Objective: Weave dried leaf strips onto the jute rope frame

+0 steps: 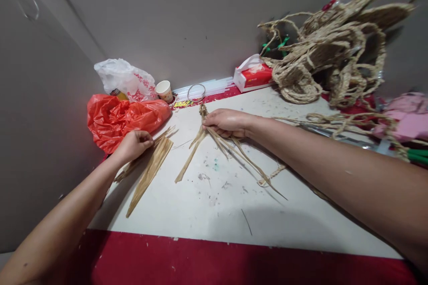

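Grips a splayed bundle of tan, dry, flat fibre strips [200,133], dark and knotted at its far end, between the thumb and fingers of the right hand [230,122], over a flat white sheet [187,213] laid on a dark red cover [167,258]. Bends the left hand [135,146] over a loose pile of narrow tan strips [160,136], with fingertips drawn together; cannot tell whether pinching one. Has a broad, flat tan strip [150,176] just right of the left hand and a crumpled orange-red plastic bag [120,120] just beyond it. Shows a white paper cup [163,90] beyond and between both hands, and a heap of coiled, straw-coloured braided rope [334,53] beyond the right hand, to its right.
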The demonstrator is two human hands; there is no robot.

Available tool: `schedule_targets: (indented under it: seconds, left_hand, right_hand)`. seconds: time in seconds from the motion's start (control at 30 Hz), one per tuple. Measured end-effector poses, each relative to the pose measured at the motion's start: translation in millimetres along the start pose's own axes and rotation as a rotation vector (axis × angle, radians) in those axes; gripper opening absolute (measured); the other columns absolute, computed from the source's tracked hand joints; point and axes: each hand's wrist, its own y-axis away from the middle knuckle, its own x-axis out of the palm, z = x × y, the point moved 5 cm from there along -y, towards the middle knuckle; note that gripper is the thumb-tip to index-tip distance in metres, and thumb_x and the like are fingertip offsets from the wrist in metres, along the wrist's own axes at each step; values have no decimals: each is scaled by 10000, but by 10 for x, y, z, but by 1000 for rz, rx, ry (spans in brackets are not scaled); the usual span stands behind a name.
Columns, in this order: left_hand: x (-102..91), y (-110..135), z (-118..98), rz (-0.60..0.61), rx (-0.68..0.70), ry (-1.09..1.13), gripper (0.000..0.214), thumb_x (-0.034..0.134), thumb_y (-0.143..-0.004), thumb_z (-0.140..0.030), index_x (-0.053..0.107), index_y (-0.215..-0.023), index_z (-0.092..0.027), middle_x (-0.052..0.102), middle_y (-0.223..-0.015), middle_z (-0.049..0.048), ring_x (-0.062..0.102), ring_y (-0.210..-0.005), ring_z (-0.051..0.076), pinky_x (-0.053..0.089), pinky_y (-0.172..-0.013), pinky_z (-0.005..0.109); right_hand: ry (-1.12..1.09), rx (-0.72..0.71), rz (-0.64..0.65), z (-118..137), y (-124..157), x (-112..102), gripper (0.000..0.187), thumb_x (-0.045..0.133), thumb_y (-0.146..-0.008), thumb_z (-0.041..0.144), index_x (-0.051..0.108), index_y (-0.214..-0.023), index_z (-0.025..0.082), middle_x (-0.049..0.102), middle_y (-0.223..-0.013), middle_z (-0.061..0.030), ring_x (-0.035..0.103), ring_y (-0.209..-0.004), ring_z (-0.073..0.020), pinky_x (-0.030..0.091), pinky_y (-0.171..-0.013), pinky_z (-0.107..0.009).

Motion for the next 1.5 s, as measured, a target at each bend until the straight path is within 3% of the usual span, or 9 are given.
schedule_targets:
  seconds: [0.2, 0.37, 0.6, 0.67, 0.77, 0.93, 1.13, 1.37, 1.5]
  left_hand:
    - [-175, 41, -60, -16, -119, 491, 263, 679, -661, -359, 530, -742, -159, 611, -580, -6, 564, -514, 117, 477, -559, 262]
    - [-198, 81, -105, -58, -181, 575, 339, 704, -646, -266, 526, -915, -161, 608, -591, -19, 581, -510, 117, 506, -525, 262]
    - [-71, 113, -32, 49, -195, 504, 508, 666, -620, -161, 524, -1108, -165, 652, -751, 4, 648, -616, 152, 545, -600, 307]
    - [-96, 149, -28, -4, -184, 455, 408, 661, -643, -206, 547, -1032, -158, 632, -715, -4, 640, -600, 152, 534, -589, 299]
    - [-144, 232, -89, -84, -110, 272, 196, 621, -709, -330, 543, -752, -156, 553, -574, -26, 566, -493, 119, 454, -494, 238]
    - [12, 333, -152, 70, -54, -29, 271, 623, -692, -399, 522, -588, -171, 502, -499, -34, 451, -450, 93, 327, -435, 212]
    - [180, 338, 7, 219, -148, 123, 183, 590, -692, -342, 544, -625, -178, 555, -535, -18, 528, -474, 122, 415, -486, 237]
    - [-65, 397, 90, 100, -142, 167, 61, 527, -704, -236, 548, -696, -180, 504, -520, -42, 508, -465, 110, 411, -487, 224]
    - [-90, 438, 74, 98, -114, 163, 74, 549, -701, -247, 544, -715, -174, 532, -574, -29, 516, -519, 110, 406, -519, 223]
  right_hand:
    - [-9, 9, 4, -10, 4, 2, 207, 461, -905, 168, 500, -704, 139, 296, -419, 78, 187, -310, -24, 106, -332, -178]
    - [-11, 9, 4, -9, -2, 6, 219, 442, -907, 158, 496, -696, 136, 288, -414, 77, 187, -307, -23, 109, -331, -177]
    - [-2, 16, 1, -4, 17, 10, 229, 445, -913, 169, 481, -689, 142, 282, -417, 81, 189, -306, -20, 108, -335, -176]
    - [-2, 8, -2, 3, 24, 11, 229, 438, -913, 161, 475, -688, 143, 287, -420, 77, 195, -308, -22, 115, -333, -176]
    - [5, 11, -7, 2, 27, 13, 223, 447, -910, 163, 472, -689, 146, 293, -425, 74, 196, -312, -23, 116, -330, -176]
    - [15, 17, -9, -2, 24, 20, 236, 473, -905, 178, 464, -671, 151, 283, -416, 76, 185, -315, -25, 113, -327, -178]
    - [14, 10, -10, -9, 14, 15, 240, 442, -917, 167, 473, -679, 148, 284, -423, 76, 189, -313, -25, 115, -331, -177]
    - [12, 18, -3, -5, 21, 21, 229, 442, -915, 173, 476, -690, 146, 285, -428, 72, 193, -319, -25, 118, -335, -177]
    - [13, 20, -6, -6, 26, 22, 227, 426, -917, 168, 489, -701, 141, 294, -433, 69, 199, -318, -24, 118, -335, -176]
